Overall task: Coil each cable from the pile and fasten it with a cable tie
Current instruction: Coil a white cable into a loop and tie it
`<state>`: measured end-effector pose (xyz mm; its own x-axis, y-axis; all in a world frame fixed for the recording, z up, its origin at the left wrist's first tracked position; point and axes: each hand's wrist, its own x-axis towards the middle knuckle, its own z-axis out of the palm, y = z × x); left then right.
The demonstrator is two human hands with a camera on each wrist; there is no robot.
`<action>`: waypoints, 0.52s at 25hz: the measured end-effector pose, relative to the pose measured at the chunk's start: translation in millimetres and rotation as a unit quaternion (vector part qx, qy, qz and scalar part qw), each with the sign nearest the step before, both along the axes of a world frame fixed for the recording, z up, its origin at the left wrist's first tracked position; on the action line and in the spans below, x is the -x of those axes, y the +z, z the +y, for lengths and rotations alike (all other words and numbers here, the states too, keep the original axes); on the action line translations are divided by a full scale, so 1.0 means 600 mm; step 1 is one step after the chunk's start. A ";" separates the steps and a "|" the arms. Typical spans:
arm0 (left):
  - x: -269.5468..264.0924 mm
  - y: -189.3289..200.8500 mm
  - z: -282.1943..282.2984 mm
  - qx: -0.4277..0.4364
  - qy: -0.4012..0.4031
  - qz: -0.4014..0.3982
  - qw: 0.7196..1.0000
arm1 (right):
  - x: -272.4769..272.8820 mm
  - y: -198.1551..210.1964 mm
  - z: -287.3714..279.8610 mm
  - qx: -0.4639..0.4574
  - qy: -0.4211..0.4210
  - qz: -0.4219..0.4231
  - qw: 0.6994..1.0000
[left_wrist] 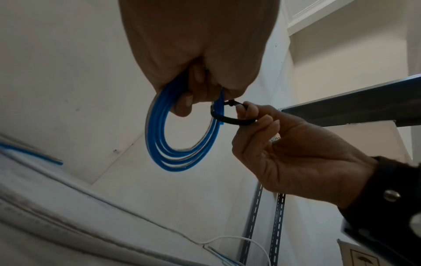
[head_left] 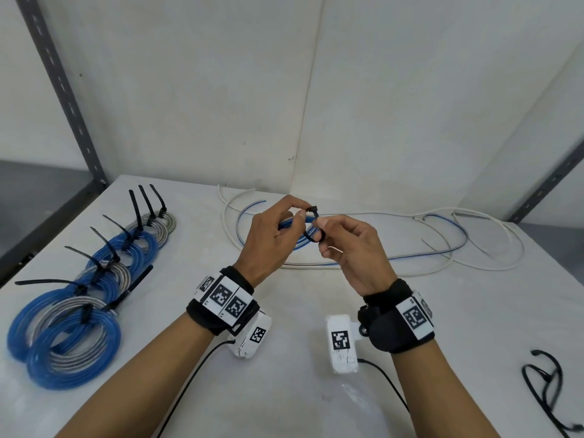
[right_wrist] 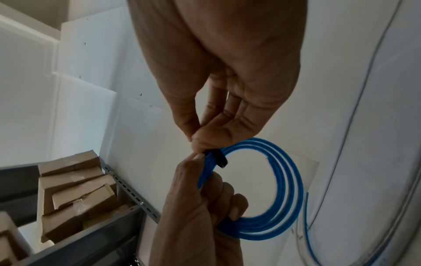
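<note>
Above the white table, my left hand grips a small blue cable coil with curled fingers, and its thumb and forefinger sit at the head of a black cable tie. The tie loops loosely around the coil's strands. My right hand pinches the tie's loop end beside the left fingers. In the left wrist view the blue coil hangs below the left hand, with the cable tie around one side. In the right wrist view the right hand pinches the cable tie on the coil.
Several tied blue and grey coils lie in a row at the table's left. Loose white and blue cables sprawl at the back right. Spare black ties lie at the near right. A grey shelf post stands at the left, and cardboard boxes sit on a shelf.
</note>
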<state>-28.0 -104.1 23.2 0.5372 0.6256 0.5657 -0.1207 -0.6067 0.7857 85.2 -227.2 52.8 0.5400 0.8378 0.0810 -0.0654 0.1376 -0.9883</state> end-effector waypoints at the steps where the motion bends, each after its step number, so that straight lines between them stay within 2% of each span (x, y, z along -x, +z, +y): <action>1: 0.002 0.000 0.001 -0.007 0.001 0.001 1.000 | 0.001 0.001 0.002 0.001 0.002 0.011 1.000; 9: 0.009 0.003 0.000 -0.053 -0.026 0.022 0.998 | 0.000 0.003 0.013 -0.013 -0.006 0.083 0.996; 13: 0.009 0.001 -0.005 0.018 -0.082 0.022 0.996 | 0.000 0.009 0.014 0.004 -0.020 0.006 1.000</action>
<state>-33.6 -107.1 23.5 0.6574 0.5466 0.5187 -0.1815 -0.5532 0.8130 85.5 -218.7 58.4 0.5738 0.8162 0.0672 -0.0727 0.1324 -0.9885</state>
